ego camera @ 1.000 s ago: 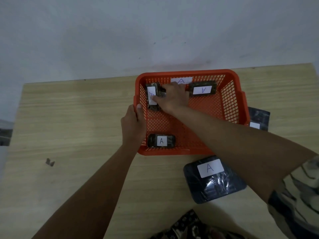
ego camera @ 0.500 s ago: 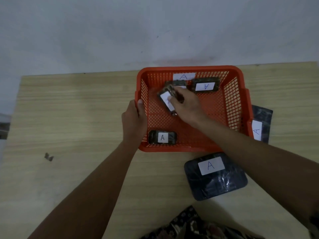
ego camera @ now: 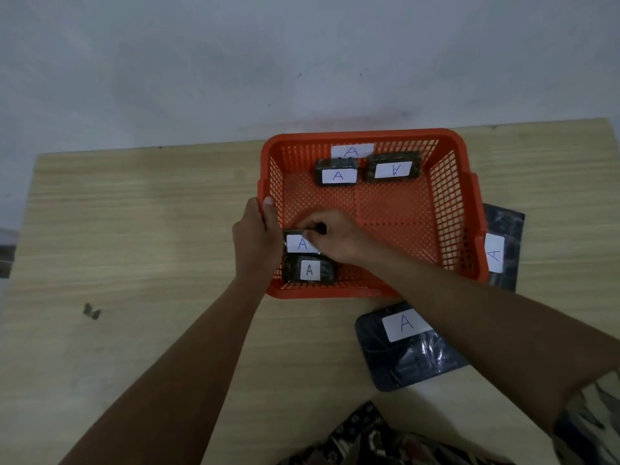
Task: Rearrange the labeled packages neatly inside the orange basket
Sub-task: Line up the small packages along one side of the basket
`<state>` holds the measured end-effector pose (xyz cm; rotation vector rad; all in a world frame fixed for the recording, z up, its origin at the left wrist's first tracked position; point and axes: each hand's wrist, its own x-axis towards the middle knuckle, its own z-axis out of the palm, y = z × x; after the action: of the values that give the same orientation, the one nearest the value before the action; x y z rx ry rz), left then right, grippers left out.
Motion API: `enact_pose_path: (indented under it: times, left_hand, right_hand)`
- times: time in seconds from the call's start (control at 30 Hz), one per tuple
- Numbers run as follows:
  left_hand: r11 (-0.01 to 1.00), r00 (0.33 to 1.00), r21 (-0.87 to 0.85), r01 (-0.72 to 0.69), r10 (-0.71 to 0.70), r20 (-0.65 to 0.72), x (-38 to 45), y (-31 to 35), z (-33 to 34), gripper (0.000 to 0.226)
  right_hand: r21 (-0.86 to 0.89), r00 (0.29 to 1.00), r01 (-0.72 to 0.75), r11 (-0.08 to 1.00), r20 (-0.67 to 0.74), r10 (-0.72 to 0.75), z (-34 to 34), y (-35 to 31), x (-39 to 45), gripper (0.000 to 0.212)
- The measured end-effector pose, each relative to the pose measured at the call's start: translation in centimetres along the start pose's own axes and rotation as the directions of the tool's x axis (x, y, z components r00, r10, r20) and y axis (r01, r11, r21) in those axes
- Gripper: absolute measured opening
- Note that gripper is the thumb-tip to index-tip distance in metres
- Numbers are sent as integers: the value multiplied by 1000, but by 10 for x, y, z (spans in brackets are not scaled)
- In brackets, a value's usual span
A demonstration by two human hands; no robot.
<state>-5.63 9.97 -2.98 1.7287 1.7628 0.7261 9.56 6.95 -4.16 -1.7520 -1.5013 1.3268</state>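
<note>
The orange basket [ego camera: 449, 203] stands on the wooden table. My left hand [ego camera: 256, 241] grips its left rim. My right hand [ego camera: 335, 238] holds a small dark package with a white "A" label [ego camera: 298, 244] low in the near-left corner, just behind another labeled package [ego camera: 308, 270] that lies against the near wall. Two more labeled packages lie side by side at the far wall, one on the left [ego camera: 337, 176] and one on the right [ego camera: 393, 169] with its label upside down. A loose white "A" label [ego camera: 352, 151] leans on the far wall.
A large dark bag with an "A" label [ego camera: 407, 347] lies on the table in front of the basket. Another dark labeled bag [ego camera: 501, 250] sticks out from under the basket's right side. A small dark clip [ego camera: 91, 311] lies at the left. A grey wall [ego camera: 302, 62] rises behind the table.
My right hand lifted a package from the far left of the basket and carried it to the near-left corner, next to the package there. My left hand stayed on the rim.
</note>
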Motion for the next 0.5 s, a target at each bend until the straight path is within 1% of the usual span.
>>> enact_pose_path:
  times: [0.07, 0.13, 0.17, 0.2, 0.23, 0.27, 0.3, 0.33, 0.37, 0.43, 0.5]
  left_hand:
    - [1000, 1000, 5, -10, 10, -1, -1, 1, -1, 31]
    - [1000, 1000, 10, -17, 17, -1, -1, 1, -2, 28]
    - [1000, 1000, 10, -16, 16, 0, -2, 1, -2, 27]
    - [1000, 1000, 7, -13, 13, 2, -2, 1, -2, 28]
    - [1000, 1000, 3, -10, 10, 5, -1, 1, -2, 28]
    - [1000, 1000, 4, -9, 9, 5, -1, 2, -2, 30]
    - [1000, 1000, 6, -11, 11, 3, -1, 2, -2, 30]
    - [1000, 1000, 2, -15, 15, 2, -1, 2, -2, 30]
    - [1000, 1000, -2, -19, 19, 3, -1, 2, -2, 30]
    - [1000, 1000, 4, -22, 22, 0, -1, 3, -2, 31]
    - [1000, 1000, 7, -26, 26, -3, -1, 2, -1, 33]
  right_hand:
    - [-63, 996, 81, 995, 49, -78, 1, -1, -1, 29]
    - [-250, 982, 184, 951, 86, -168, -4, 3, -1, 33]
    - [-326, 980, 198, 924, 65, -187, -10, 7, 0, 34]
    - [-361, 980, 186, 914, 5, -198, -16, 11, 0, 35]
    - [-385, 969, 173, 906, -96, -226, -24, 14, 1, 35]
    - [-433, 938, 157, 887, -217, -272, -32, 18, 3, 36]
    - [-509, 890, 126, 851, -321, -324, -40, 20, 6, 36]
    - [-583, 850, 79, 809, -385, -361, -48, 21, 10, 36]
    - [-634, 834, 32, 772, -408, -370, -55, 21, 15, 38]
    - [-683, 874, -26, 730, -370, -316, -66, 18, 26, 41]
    - [-712, 908, -46, 701, -321, -267, -71, 15, 34, 40]
